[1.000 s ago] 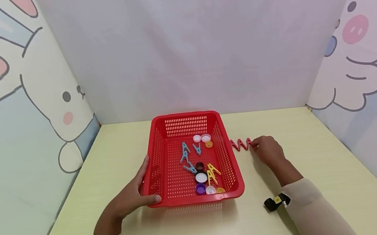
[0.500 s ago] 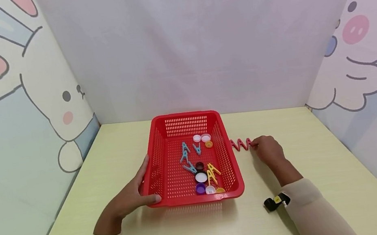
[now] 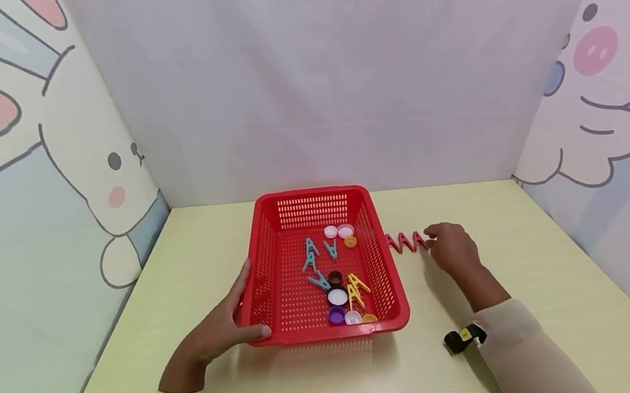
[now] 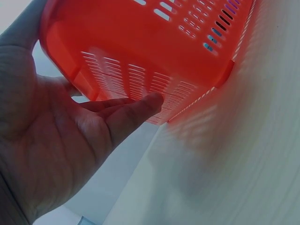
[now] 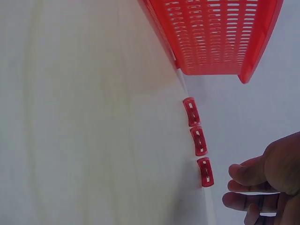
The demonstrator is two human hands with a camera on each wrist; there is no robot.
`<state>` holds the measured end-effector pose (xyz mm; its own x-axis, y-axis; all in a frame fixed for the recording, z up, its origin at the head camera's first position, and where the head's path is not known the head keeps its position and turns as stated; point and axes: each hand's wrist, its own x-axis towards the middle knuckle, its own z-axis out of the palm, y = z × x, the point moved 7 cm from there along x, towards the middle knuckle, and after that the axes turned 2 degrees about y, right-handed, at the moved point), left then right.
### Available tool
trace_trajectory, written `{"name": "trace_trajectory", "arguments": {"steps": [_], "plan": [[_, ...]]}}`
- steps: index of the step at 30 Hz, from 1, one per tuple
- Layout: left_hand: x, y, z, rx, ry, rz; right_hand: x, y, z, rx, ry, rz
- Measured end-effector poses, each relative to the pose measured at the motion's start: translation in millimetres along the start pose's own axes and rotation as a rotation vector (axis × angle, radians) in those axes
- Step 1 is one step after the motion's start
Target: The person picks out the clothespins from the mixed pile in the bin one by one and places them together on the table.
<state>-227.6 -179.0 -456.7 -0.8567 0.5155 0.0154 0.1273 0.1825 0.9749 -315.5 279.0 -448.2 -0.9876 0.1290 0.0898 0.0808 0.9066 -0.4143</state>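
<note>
My left hand (image 3: pixel 215 329) grips the near left corner of a red plastic basket (image 3: pixel 254 278), thumb over the rim and fingers along the outer wall (image 4: pixel 117 77). Inside the basket lie several blue clothespins (image 3: pixel 311 262), yellow clothespins (image 3: pixel 352 293) and bottle caps of mixed colours, among them a purple cap (image 3: pixel 337 316). To its right, three red clothespins (image 3: pixel 404 242) form a row on the table. My right hand (image 3: pixel 453 248) is beside the last of them; in the right wrist view its loosely bent fingers (image 5: pixel 248 171) are apart from that end clothespin (image 5: pixel 205 172) and hold nothing.
The pale wood table (image 3: pixel 346 391) runs back to a plain light wall (image 3: pixel 298 89). Side panels with a cartoon rabbit (image 3: pixel 84 144) and a pig (image 3: pixel 599 76) bound it left and right. The basket's near edge overhangs its shadow.
My right hand has let go of the rightmost red clothespin and drawn slightly right, so more of that clothespin shows. My left hand and the basket stay put; the head view shifts a little.
</note>
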Motion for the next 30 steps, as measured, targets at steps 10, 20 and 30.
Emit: {"name": "trace_trajectory", "arguments": {"steps": [10, 20, 30], "plan": [[0.4, -0.4, 0.0, -0.001, 0.002, 0.004, -10.3, -27.8, -19.1, 0.017, 0.078, -0.09], [-0.7, -0.4, -0.5, 0.008, 0.005, -0.005, -30.7, -61.2, -39.4, 0.052, 0.146, -0.198], [0.4, 1.2, -0.5, -0.003, 0.006, -0.018, -43.1, -93.2, -50.5, 0.035, 0.172, -0.286]]}}
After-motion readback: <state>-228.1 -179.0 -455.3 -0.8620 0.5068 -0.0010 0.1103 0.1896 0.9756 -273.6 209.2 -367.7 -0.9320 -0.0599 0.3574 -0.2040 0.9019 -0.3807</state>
